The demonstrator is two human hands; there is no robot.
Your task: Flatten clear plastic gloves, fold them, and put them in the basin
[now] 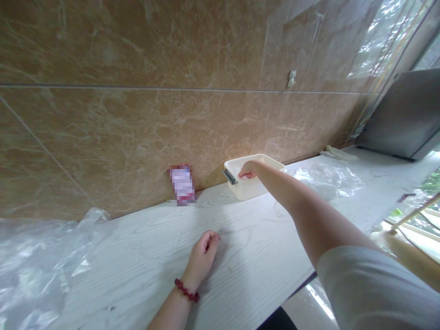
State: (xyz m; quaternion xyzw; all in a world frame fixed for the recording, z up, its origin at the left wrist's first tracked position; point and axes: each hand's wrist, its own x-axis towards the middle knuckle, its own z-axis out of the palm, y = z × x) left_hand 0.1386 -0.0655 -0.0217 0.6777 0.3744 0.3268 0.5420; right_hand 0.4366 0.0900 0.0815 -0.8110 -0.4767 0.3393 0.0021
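Observation:
A cream plastic box (245, 191) with a grey latch stands against the tiled wall. My right hand (248, 170) reaches down inside it; the fingers are partly hidden, and whether they hold anything cannot be made out. Over the pale wood-grain table (137, 256), my left hand (204, 252) is curled, its fingers closed on something I cannot make out. Red beads circle the left wrist. Left of the box, a blurred red and white item (183, 184) leans on the wall.
Clear plastic wrap (34, 270) is piled at the left. Another clear plastic bag (323, 178) and a pale cloth-like item (338, 154) are right of the box. A large grey box-shaped object (402, 114) stands at the far right end.

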